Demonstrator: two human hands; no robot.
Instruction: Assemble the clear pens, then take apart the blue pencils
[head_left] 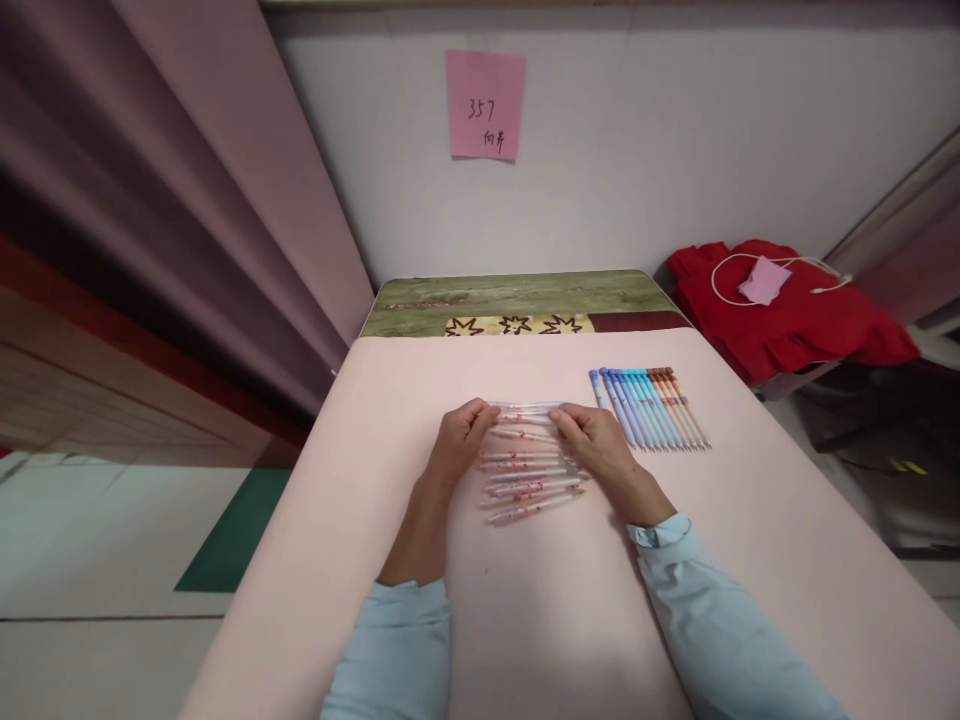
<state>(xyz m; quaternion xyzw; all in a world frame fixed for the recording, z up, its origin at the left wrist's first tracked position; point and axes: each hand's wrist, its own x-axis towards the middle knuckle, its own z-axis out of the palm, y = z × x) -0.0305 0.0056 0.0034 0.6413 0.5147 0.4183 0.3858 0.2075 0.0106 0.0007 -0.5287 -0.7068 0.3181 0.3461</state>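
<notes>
Clear pens (532, 488) are lying about mid-table, sort of fanned out left to right, and they're looking like the unfinished half of the job to me. Going near to far: the two pale blue sleeves (720, 600) are resting nearest, over the pale pink tabletop (495, 620). Past them the nearest clear pen is slanting, its right end pointing a bit farther away, and the next few are lying unevenly with gaps between, so I'd say that part isn't squared up yet.

Farther in, the left hand (459, 440) is pinching the left ends of a few clear pens at the far side of the bunch, thumb on top, and the right hand (600, 440) is gripping the right ends of the same ones. Can't tell exactly how many they're holding; the see-through barrels are blurring together.

Off to the right, the row of coloured pens (649, 410) is pointing near to far, running from blue caps through light blue to brown. That lot is looking pretty much done, imo, though the leftmost one is sitting slightly apart and the right hand is covering its near end.

Beyond that, a green patterned strip (517, 290) is showing at the table's far end, a red cloth (795, 335) is lying to the far right, and a pink note (486, 105) is hanging on the wall (637, 150).
</notes>
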